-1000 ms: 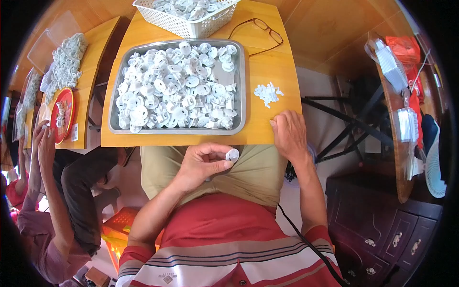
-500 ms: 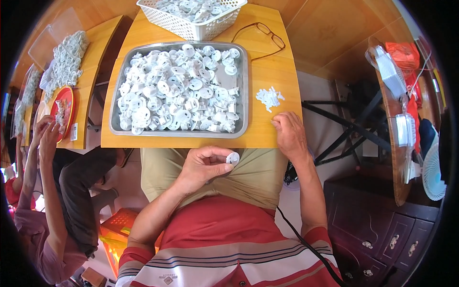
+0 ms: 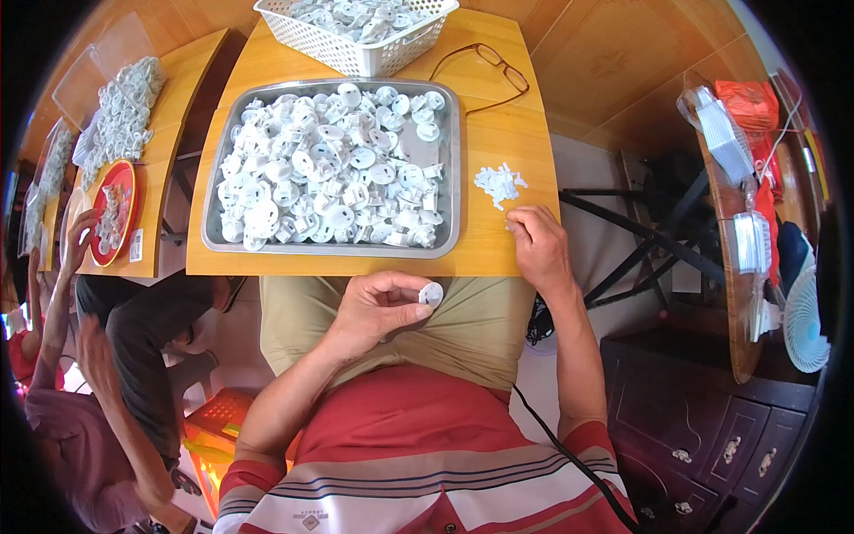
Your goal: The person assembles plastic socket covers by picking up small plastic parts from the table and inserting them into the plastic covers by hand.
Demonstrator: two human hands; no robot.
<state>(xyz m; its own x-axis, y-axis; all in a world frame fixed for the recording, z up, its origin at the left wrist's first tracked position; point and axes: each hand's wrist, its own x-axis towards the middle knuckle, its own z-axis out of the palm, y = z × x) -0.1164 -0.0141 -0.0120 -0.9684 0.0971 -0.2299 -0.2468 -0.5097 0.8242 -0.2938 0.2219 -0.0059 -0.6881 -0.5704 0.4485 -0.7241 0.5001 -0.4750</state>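
Over my lap, just off the table's front edge, my left hand (image 3: 378, 304) pinches a round white plastic part (image 3: 431, 294) between thumb and fingers, its disc face showing. My right hand (image 3: 540, 245) rests at the table's right front edge with its fingers curled together; whether a small piece is between the fingertips is hidden. Just beyond those fingertips lies a little pile of small white plastic pieces (image 3: 500, 184). A metal tray (image 3: 451, 222) before me is heaped with similar round white parts (image 3: 311, 169).
Behind the tray stands a white plastic basket (image 3: 369, 60) full of white parts. Eyeglasses (image 3: 514, 78) lie at the back right of the wooden table (image 3: 498, 240). At left, a co-worker's hand (image 3: 82, 233) is beside a red plate (image 3: 133, 214). A dark cabinet (image 3: 685, 409) stands right.
My hands have stayed nearly still, the left one keeping the white part. At left, one of the co-worker's hands has dropped away from the red plate.
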